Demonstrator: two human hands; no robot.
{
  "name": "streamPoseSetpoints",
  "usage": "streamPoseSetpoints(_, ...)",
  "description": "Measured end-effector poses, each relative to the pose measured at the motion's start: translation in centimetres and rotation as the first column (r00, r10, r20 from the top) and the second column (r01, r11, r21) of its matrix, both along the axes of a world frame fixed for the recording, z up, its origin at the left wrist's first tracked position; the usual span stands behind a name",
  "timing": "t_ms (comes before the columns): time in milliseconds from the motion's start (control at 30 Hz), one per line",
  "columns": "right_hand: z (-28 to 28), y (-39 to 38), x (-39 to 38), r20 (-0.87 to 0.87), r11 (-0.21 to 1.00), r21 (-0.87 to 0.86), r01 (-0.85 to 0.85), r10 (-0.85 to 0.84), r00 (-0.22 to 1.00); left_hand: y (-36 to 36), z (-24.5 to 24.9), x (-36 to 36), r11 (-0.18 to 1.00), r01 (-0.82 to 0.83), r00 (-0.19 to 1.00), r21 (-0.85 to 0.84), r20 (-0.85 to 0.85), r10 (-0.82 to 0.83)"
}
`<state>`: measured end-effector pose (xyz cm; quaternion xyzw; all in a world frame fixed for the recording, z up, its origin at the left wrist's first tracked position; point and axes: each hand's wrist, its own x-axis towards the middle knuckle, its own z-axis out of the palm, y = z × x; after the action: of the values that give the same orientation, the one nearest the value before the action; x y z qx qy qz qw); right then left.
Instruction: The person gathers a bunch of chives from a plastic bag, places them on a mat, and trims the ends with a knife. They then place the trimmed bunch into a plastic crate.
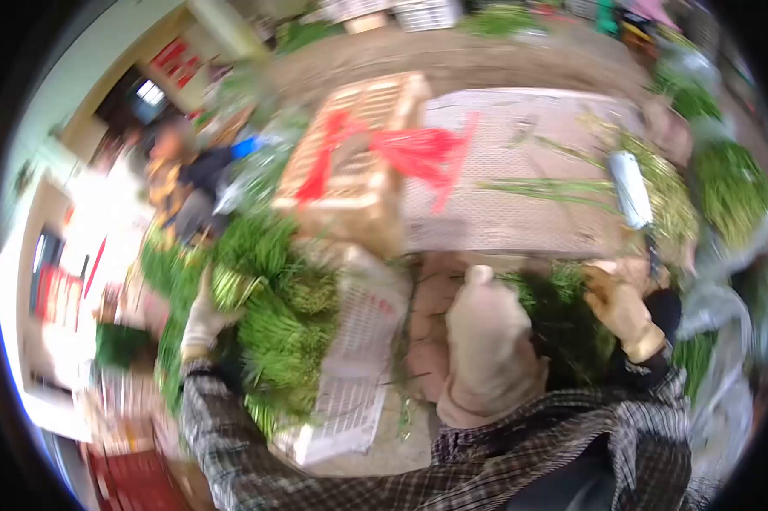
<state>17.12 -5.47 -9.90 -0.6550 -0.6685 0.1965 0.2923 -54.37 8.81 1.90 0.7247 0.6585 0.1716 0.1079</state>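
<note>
My left hand [203, 317], in a pale glove, reaches to the left side of a heap of long green stalks like chives [286, 332]. Its fingers close at the edge of a bunch with paler ends [233, 289]. My right hand [624, 313], in a glove with brown-stained fingers, hangs by the near edge of a white textured board [520, 221], fingers loosely bent and apart. Just beyond it lies a broad-bladed knife [631, 189], its dark handle toward me, apparently not gripped. Loose stalks [554, 189] lie left of the blade. Blur hides finger detail.
A tan slatted crate [371, 106] with red plastic strips [426, 153] stands left of the board. A white plastic crate [362, 341] sits by the heap. My knee [486, 341] is beneath the board. Bagged greens [729, 187] stand right; another person [184, 175] sits left.
</note>
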Motion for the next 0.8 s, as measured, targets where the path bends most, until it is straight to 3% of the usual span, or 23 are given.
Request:
streamPoseSetpoints(33, 0.0, -0.3, 0.2, 0.024, 0.999, -0.044, 0.016, -0.015, 1.000, 0.8, -1.3, -2.2, 0.996, -0.060, 0.990, -0.062, 0.127, 0.068)
streamPoseSetpoints(100, 0.1, 0.1, 0.7, 0.117, 0.974, 0.228, -0.015, -0.012, 0.993, -0.4, -0.2, -0.5, 0.991, -0.128, 0.981, -0.049, 0.140, 0.133)
streamPoseSetpoints(133, 1.1, 0.3, 1.2, 0.300, 0.964, 0.252, 0.079, -0.156, 0.941, -0.4, 0.2, -1.6, 0.989, -0.115, 0.982, -0.090, 0.143, 0.127)
streamPoseSetpoints(167, 1.3, 0.5, 2.0, 0.293, 0.951, 0.202, 0.232, -0.285, 0.913, -1.4, 2.3, 0.6, 0.980, -0.179, 0.981, -0.090, 0.061, 0.185)
streamPoseSetpoints(267, -0.2, 1.8, 5.6, 0.518, 0.870, 0.273, 0.410, -0.493, 0.699, -2.5, 6.0, 6.1, 0.971, -0.018, 0.958, 0.238, -0.272, 0.085)
streamPoseSetpoints(300, -1.1, 2.1, 6.9, 0.599, 0.857, 0.268, 0.441, -0.507, 0.620, -2.5, 6.4, 9.2, 0.928, 0.132, 0.972, 0.348, -0.230, -0.052)
streamPoseSetpoints(333, -1.6, 2.6, 7.5, 0.631, 0.836, 0.188, 0.515, -0.505, 0.589, -2.0, 5.5, 12.7, 0.936, 0.098, 0.995, 0.339, -0.029, -0.093)
streamPoseSetpoints(400, -2.3, 3.8, 8.3, 0.610, 0.807, 0.177, 0.564, -0.539, 0.580, -1.3, 3.7, 21.0, 0.926, 0.162, 0.964, 0.340, 0.146, -0.222)
streamPoseSetpoints(433, -3.0, 4.4, 8.8, 0.601, 0.779, 0.149, 0.610, -0.561, 0.570, -1.2, 3.3, 25.9, 0.908, 0.282, 0.948, 0.310, 0.059, -0.314)
streamPoseSetpoints(500, -2.7, 4.5, 9.0, 0.573, 0.744, 0.239, 0.624, -0.627, 0.528, 0.6, 0.3, 33.1, 0.906, 0.419, 0.850, 0.057, 0.328, -0.413)
streamPoseSetpoints(567, -4.1, 4.8, 10.1, 0.608, 0.713, 0.157, 0.684, -0.616, 0.502, 3.4, -4.0, 39.5, 0.712, 0.662, 0.727, 0.235, 0.030, -0.686)
streamPoseSetpoints(600, -3.8, 4.6, 10.1, 0.571, 0.694, 0.047, 0.719, -0.609, 0.550, 3.8, -5.5, 42.9, 0.679, 0.693, 0.704, 0.242, -0.029, -0.709)
streamPoseSetpoints(633, -2.9, 4.2, 10.4, 0.392, 0.710, -0.064, 0.701, -0.628, 0.672, 5.3, -7.7, 45.6, 0.624, 0.747, 0.644, 0.230, -0.017, -0.765)
streamPoseSetpoints(700, -1.1, 3.2, 11.2, 0.219, 0.824, -0.103, 0.558, -0.528, 0.821, 7.3, -11.2, 50.7, 0.658, 0.740, 0.671, 0.138, -0.099, -0.734)
streamPoseSetpoints(733, -0.2, 2.6, 11.6, -0.028, 0.837, -0.094, 0.540, -0.544, 0.838, 8.3, -12.1, 52.4, 0.699, 0.704, 0.709, 0.125, -0.081, -0.700)
streamPoseSetpoints(800, 2.4, 0.5, 13.2, -0.118, 0.868, -0.036, 0.496, -0.496, 0.860, 10.1, -14.0, 55.9, 0.770, 0.632, 0.775, 0.091, -0.048, -0.630)
